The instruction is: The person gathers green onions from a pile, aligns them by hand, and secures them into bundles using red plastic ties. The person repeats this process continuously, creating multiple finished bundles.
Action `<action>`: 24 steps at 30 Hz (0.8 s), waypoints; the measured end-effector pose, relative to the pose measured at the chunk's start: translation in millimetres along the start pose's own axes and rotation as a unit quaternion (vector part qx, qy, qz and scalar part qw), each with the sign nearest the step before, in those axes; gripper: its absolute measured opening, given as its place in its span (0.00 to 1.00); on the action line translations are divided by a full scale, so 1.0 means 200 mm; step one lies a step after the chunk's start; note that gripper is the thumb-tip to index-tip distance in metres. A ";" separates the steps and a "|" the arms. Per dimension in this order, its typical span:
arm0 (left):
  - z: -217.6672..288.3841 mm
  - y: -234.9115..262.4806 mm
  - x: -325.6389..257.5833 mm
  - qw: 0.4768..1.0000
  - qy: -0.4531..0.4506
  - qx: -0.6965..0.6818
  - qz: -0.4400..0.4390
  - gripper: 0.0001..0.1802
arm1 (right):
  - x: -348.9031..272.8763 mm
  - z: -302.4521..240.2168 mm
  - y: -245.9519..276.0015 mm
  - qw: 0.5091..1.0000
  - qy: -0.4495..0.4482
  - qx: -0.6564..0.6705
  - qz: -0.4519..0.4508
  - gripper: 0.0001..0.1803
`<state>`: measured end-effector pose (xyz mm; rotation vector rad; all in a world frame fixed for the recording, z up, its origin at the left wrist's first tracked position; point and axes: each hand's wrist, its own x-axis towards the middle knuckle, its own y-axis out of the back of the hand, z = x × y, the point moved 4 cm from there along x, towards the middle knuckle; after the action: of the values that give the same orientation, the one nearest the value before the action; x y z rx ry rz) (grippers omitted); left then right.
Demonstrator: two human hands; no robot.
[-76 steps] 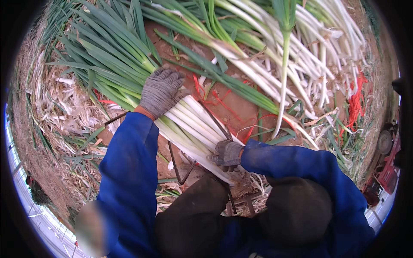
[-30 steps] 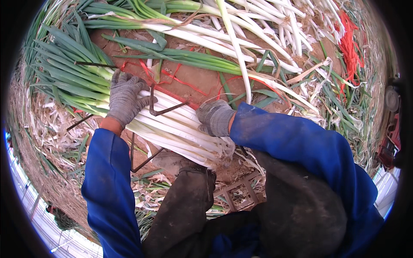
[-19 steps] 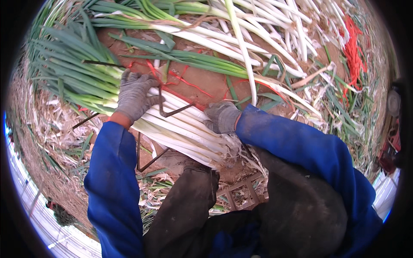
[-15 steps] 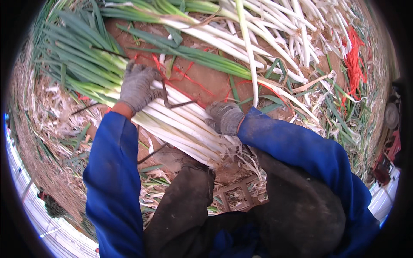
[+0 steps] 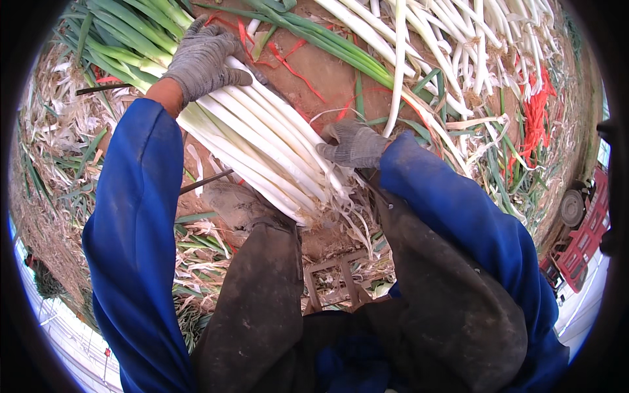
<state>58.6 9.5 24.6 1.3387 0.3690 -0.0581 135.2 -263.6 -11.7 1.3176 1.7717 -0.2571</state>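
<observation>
A thick bundle of long green onions (image 5: 255, 131) lies slanting in front of me, green leaves (image 5: 124, 33) at the upper left and roots (image 5: 321, 216) toward my knees. My left hand (image 5: 206, 59), in a grey knit glove, is closed over the bundle where green turns to white. Its thumb rests along the upper stalks. My right hand (image 5: 354, 144), gloved likewise, is at the bundle's far right edge near the roots. Its fingers curl against the outermost white stalk, and the fingertips are partly hidden.
More green onions (image 5: 452, 52) lie in a pile at the upper right, beside red twine (image 5: 538, 118). Loose red strands (image 5: 288, 62) cross the soil behind the bundle. A dark metal rod (image 5: 206, 182) juts out below it. Between my legs is a brown slatted frame (image 5: 337, 278).
The view has shifted, with the bundle now higher and further left. The bent metal rod that lay across the stalks between my hands no longer shows there. Both hands stay at the bundle.
</observation>
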 end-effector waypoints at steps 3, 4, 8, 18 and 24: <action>0.01 0.00 0.00 1.000 -0.006 0.009 0.022 0.21 | 0.00 0.02 -0.02 1.000 -0.014 0.004 0.007 0.24; 0.01 -0.01 0.00 1.000 0.002 0.005 -0.005 0.19 | -0.01 0.02 -0.03 1.000 -0.020 0.003 0.016 0.24; 0.03 0.00 -0.01 1.000 -0.005 -0.013 -0.004 0.20 | -0.03 -0.01 -0.07 0.993 0.007 -0.023 0.115 0.25; 0.04 0.02 0.02 0.996 -0.034 -0.067 0.042 0.20 | 0.01 0.00 -0.01 0.995 -0.023 -0.067 0.073 0.24; 0.06 0.07 -0.01 0.998 0.020 -0.050 -0.036 0.21 | 0.00 -0.27 0.14 0.996 0.003 -0.074 0.052 0.27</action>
<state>62.4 0.9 41.2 1.2294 0.4484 -0.0734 130.4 -218.1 29.9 1.2988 1.6871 -0.0624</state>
